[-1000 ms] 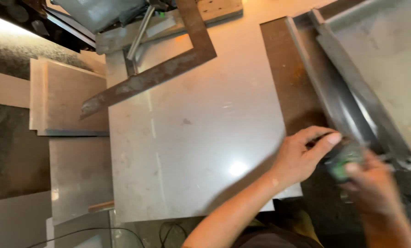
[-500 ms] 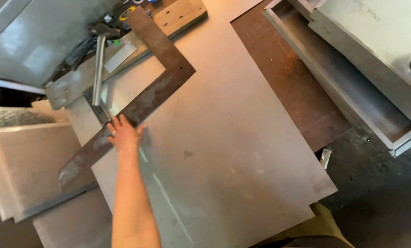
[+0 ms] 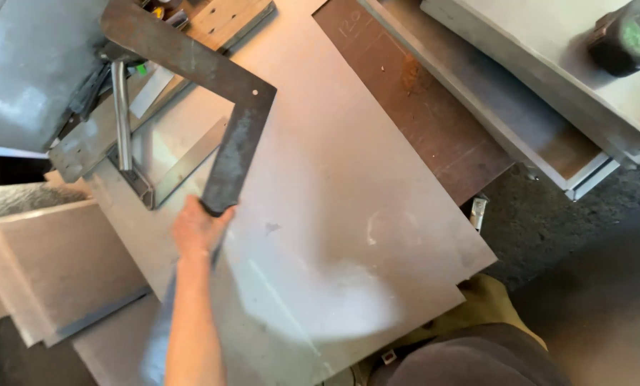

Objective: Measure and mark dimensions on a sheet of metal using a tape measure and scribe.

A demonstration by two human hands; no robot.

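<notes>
**Inspector:** On the left of the bench, what do you log?

**Operator:** I log a stack of pale folded metal panels (image 3: 52,268) at the left edge. Above it lies a clutter of grey sheet offcuts with a thin steel rod (image 3: 122,118) resting on them.

**Inspector:** And the hand?

**Operator:** I see the left hand (image 3: 197,227) closed around the lower end of a rusty steel framing square (image 3: 227,114). The fingers are wrapped on the blade. The square's corner lies over the large grey metal sheet (image 3: 334,214), and its other arm runs up-left across the clutter. I cannot tell whether the blade is raised or lies flat on the sheet.

**Inspector:** The right hand?

**Operator:** I find it nowhere in the head view.

**Inspector:** Further right?

**Operator:** A brown rusted plate (image 3: 420,121) lies just beside the grey sheet. Beyond it sits a long metal channel (image 3: 513,136). On the pale surface at top right rests a dark tape measure (image 3: 629,37) with a green face.
</notes>
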